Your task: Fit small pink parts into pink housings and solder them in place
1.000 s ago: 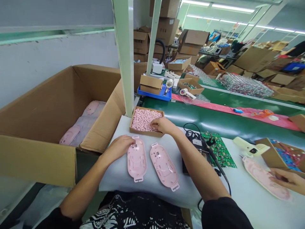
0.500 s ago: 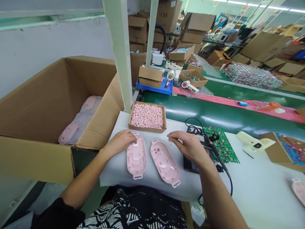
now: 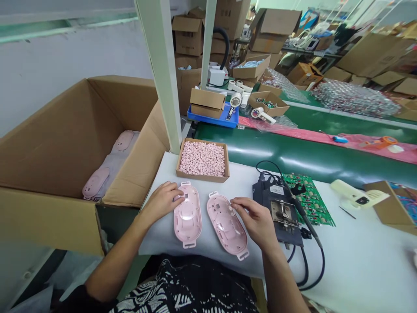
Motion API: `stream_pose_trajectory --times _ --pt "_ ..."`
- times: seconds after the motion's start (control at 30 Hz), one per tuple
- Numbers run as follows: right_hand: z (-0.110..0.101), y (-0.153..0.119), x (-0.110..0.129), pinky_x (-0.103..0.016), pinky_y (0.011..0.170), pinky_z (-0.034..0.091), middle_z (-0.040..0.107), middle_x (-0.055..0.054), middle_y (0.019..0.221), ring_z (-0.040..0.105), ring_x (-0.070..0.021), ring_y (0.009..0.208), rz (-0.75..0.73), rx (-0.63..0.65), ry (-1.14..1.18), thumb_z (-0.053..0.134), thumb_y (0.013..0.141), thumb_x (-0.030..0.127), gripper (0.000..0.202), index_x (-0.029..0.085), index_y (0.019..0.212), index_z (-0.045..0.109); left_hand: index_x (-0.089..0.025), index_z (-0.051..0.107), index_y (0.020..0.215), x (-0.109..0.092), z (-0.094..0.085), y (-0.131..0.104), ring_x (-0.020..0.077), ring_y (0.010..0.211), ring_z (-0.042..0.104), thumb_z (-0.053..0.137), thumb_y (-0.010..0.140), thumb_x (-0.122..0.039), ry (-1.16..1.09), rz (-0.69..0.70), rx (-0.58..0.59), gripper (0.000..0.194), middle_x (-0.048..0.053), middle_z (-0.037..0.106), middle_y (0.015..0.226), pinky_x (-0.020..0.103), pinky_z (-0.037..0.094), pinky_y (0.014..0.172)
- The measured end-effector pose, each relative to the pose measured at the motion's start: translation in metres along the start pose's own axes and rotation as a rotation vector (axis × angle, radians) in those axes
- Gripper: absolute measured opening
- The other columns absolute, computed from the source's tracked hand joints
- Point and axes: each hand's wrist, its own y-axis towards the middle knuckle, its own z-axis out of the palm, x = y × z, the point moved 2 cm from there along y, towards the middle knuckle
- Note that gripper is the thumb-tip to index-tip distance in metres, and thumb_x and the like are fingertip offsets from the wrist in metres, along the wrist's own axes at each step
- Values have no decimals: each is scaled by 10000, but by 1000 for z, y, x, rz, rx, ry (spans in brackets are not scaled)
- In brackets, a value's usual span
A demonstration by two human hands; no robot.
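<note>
Two pink oval plastic shells lie side by side on the white bench, hollow side up, with a slotted tab at each end. At the upper edge of the left shell [image 3: 188, 221] is my left hand [image 3: 163, 201], thumb and fingertips pinched; what they hold, if anything, is too small to make out. My right hand [image 3: 256, 219] is over the upper right edge of the right shell [image 3: 224, 224], its fingertips closed on a small pale pink piece [image 3: 232, 208]. Behind both shells stands a shallow carton [image 3: 203, 178] full of small pink parts [image 3: 202, 158].
A black device [image 3: 276, 198] with a corded handheld tool [image 3: 304, 217] and green circuit boards [image 3: 311, 200] are to the right. Farther right lie a cream device [image 3: 356, 195] and a box of wires [image 3: 386, 208]. A large carton [image 3: 127, 187] with more shells stands left; a green conveyor [image 3: 260, 150] runs behind.
My right hand has moved down from beside the carton of parts to the right shell, bringing the small piece. My left hand has shifted slightly down and left at the left shell.
</note>
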Motion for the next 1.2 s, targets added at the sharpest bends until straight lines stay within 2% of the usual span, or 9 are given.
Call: stream_pose_trajectory --times 0.2,0.43,0.67,0.73,0.87,0.97,1.03,1.1,1.2 --pt "3 2 6 -296 857 589 772 -26 992 732 -173 925 -10 8 27 655 949 300 100 260 967 745 -183 767 943 1 0 1 200 858 498 524 1023 -344 -72 14 20 302 50 615 832 336 409 792" --pt "5 2 9 -318 839 605 774 -37 980 739 -194 911 -19 -3 32 652 946 298 101 259 955 744 -186 780 957 2 3 6 207 869 533 581 958 -289 -155 -141 74 224 53 629 804 328 430 805" --pt "7 2 10 -312 830 612 775 -30 960 739 -190 892 -4 -17 73 669 933 276 82 266 942 750 -217 756 755 -3 -5 24 196 743 586 646 828 -256 -172 -323 162 137 29 673 766 302 390 673" --pt "7 1 11 -313 821 618 778 -31 954 742 -192 885 6 -20 98 670 930 271 85 267 940 754 -212 731 804 -4 -6 30 201 765 606 664 782 -224 -184 -348 170 72 25 680 839 297 391 671" --pt "9 0 10 -310 810 621 780 -35 964 744 -191 884 32 -15 134 676 925 275 86 267 941 760 -188 637 1023 -1 -9 40 238 925 625 711 697 -191 -223 -363 161 335 46 653 1018 309 443 765" --pt "10 1 11 -300 811 620 778 -34 954 741 -182 883 48 -45 192 691 917 281 79 270 942 765 -181 605 1041 1 -12 40 234 919 632 722 701 -200 -258 -367 180 361 41 649 1007 316 469 780" --pt "12 4 14 -309 819 625 775 -43 951 740 -186 885 72 -88 248 710 905 292 75 262 941 768 -182 609 1024 -6 -16 35 239 958 627 694 755 -213 -256 -365 130 284 48 646 1021 336 477 823" --pt "15 8 19 -327 820 635 773 -58 960 744 -200 894 94 -122 321 727 892 308 89 250 944 769 -189 631 988 -23 -22 28 242 1020 616 659 841 -266 -315 -332 16 168 58 653 1053 363 478 892" --pt "22 13 28 -339 817 647 771 -65 964 745 -206 897 70 -139 426 736 884 317 104 245 953 768 -209 674 1105 -66 -24 19 212 995 648 700 876 -393 -650 -236 -38 295 58 703 1103 356 513 928"
